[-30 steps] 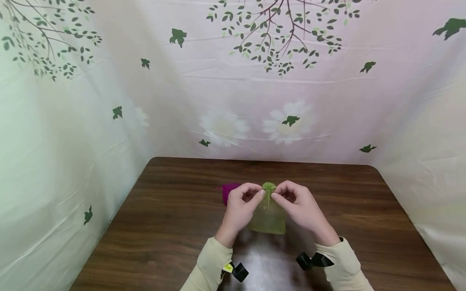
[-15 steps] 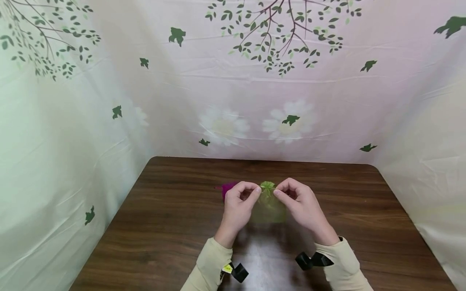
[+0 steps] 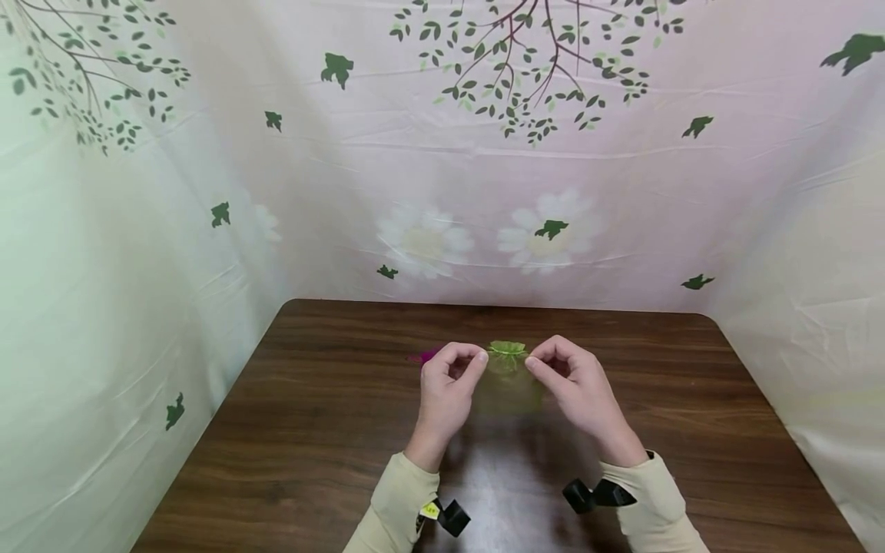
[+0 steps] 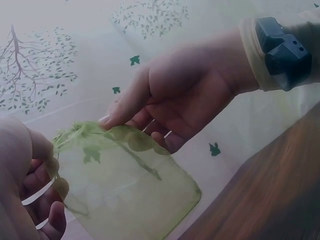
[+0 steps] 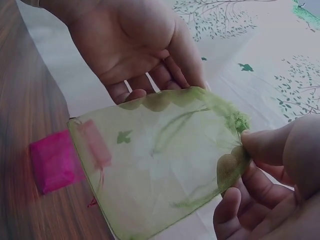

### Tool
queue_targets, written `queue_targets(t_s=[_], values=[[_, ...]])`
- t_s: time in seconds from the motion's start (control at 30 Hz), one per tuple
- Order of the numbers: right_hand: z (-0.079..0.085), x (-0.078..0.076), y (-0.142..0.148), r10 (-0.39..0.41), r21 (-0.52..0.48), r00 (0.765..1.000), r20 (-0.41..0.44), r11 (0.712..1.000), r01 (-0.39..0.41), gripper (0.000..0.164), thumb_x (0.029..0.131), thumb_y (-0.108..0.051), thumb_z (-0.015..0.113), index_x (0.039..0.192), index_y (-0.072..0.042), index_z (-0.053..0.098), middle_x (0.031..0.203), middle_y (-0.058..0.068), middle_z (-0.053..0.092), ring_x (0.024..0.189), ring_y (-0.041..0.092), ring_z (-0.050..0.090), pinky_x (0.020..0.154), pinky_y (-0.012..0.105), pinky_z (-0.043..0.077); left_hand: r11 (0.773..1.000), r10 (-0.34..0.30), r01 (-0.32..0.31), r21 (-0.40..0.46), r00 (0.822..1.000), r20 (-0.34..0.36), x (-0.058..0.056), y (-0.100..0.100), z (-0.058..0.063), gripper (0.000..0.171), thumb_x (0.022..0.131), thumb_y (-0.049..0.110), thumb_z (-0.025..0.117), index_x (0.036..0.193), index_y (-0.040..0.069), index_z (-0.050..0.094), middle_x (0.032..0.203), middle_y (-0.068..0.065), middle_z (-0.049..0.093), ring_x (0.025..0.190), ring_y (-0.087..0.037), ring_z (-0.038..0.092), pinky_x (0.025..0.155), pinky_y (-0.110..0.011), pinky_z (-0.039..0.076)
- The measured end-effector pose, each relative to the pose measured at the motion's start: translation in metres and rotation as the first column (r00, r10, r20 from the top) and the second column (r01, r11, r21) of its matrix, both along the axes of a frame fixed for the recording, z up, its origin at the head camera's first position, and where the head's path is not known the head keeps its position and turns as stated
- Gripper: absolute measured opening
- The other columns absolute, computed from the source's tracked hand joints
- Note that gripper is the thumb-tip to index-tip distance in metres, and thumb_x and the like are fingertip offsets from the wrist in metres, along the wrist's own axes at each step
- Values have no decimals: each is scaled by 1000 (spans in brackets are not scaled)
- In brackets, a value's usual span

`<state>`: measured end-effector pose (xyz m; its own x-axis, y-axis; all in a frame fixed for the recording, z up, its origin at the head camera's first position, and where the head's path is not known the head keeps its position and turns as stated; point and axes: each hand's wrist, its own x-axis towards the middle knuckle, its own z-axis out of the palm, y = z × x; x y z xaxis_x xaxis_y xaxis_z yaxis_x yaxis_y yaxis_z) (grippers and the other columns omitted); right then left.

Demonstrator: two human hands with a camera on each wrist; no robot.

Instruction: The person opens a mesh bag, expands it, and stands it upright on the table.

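Between both hands hangs a sheer green drawstring pouch (image 5: 145, 165), its gathered top (image 3: 508, 349) bunched and its body hanging flat above the table. My left hand (image 3: 445, 399) pinches the left side of the top between thumb and index finger. On the other side, my right hand (image 3: 581, 392) pinches the right edge the same way. In both wrist views the other fingers lie behind the mesh and show through it. Loose green cord shows inside the left wrist view's mesh. A magenta pouch (image 5: 52, 162) lies on the table, mostly hidden behind the left hand in the head view.
The dark wooden table (image 3: 311, 430) has rounded far corners. Pale curtains (image 3: 442, 184) printed with leaves, birds and flowers hang at its back and sides. A black wrist camera (image 3: 454, 518) sits on the left cuff, another black camera (image 3: 579, 496) on the right.
The hands have drawn slightly apart, and the pouch's bunched top has spread wider between them. The pouch's body has swung up and away, and the left hand covers more of the magenta pouch.
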<state>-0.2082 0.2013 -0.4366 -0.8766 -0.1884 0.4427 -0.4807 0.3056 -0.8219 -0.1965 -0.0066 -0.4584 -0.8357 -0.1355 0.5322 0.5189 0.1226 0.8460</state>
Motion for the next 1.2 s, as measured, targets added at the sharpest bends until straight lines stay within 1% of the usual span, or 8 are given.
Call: queue_targets(t_s=[0.13, 0.3, 0.43, 0.57, 0.7, 0.9, 1.07, 1.2], values=[[-1, 2, 1, 26, -3, 999, 32, 1000, -26, 4, 101, -13, 71, 99, -10, 72, 82, 3, 67, 64, 12, 56, 56, 27, 47, 1000, -18, 18, -8, 1000, 1, 2, -2, 0, 7, 98, 14, 76, 97, 8, 78, 86, -5, 74, 70, -10, 58, 62, -22, 46], [-2, 5, -1, 34, 16, 998, 45, 999, -35, 11, 105, -14, 65, 105, -9, 75, 88, 5, 69, 69, 12, 59, 60, 26, 50, 998, -57, 57, -4, 998, 14, 5, -4, 1, 4, 98, 14, 76, 100, 11, 78, 88, -5, 74, 73, -11, 61, 62, -21, 48], [-1, 9, -3, 45, 10, 998, 33, 999, -45, 10, 104, -12, 67, 105, -6, 75, 89, 7, 71, 71, 14, 61, 63, 25, 51, 997, -83, 83, -4, 996, 23, 8, -4, 1, 7, 98, 15, 76, 103, 11, 78, 89, -6, 75, 74, -11, 63, 63, -21, 50], [-1, 12, -5, 67, 7, 996, 52, 998, -67, 9, 103, -11, 69, 107, -7, 75, 93, 7, 72, 72, 13, 62, 62, 25, 51, 997, -74, 74, -18, 997, 20, 10, -5, 2, 7, 99, 14, 75, 103, 11, 78, 88, -4, 75, 73, -12, 62, 62, -21, 49], [-1, 16, -5, 82, 26, 994, 66, 996, -84, 5, 101, -11, 71, 104, -8, 74, 90, 5, 72, 69, 11, 60, 59, 26, 50, 997, -70, 70, -16, 997, 12, 12, -6, 2, 6, 99, 14, 75, 103, 11, 78, 88, -5, 74, 72, -11, 61, 61, -21, 48], [0, 19, -6, 82, 34, 993, 82, 996, -85, 4, 101, -13, 72, 98, -9, 72, 84, 3, 68, 64, 11, 56, 55, 27, 48, 994, -109, 109, -32, 994, -3, 15, -8, 1, 8, 96, 14, 77, 103, 10, 78, 89, -6, 75, 74, -12, 64, 63, -23, 52], [0, 23, -8, 64, 25, 995, 71, 997, -66, 4, 101, -11, 71, 98, -10, 70, 82, 2, 64, 63, 10, 55, 54, 27, 48, 991, -112, 112, -70, 994, 9, 17, -9, 1, 6, 97, 14, 76, 101, 10, 77, 89, -3, 75, 75, -12, 65, 64, -24, 54], [1, 27, -10, 34, 28, 998, 54, 999, -36, 4, 101, -11, 71, 97, -11, 69, 82, 2, 64, 64, 9, 54, 55, 26, 46, 992, -112, 114, -60, 993, 34, 20, -10, 3, 6, 98, 14, 76, 101, 10, 77, 91, -2, 75, 76, -12, 65, 66, -24, 54]])
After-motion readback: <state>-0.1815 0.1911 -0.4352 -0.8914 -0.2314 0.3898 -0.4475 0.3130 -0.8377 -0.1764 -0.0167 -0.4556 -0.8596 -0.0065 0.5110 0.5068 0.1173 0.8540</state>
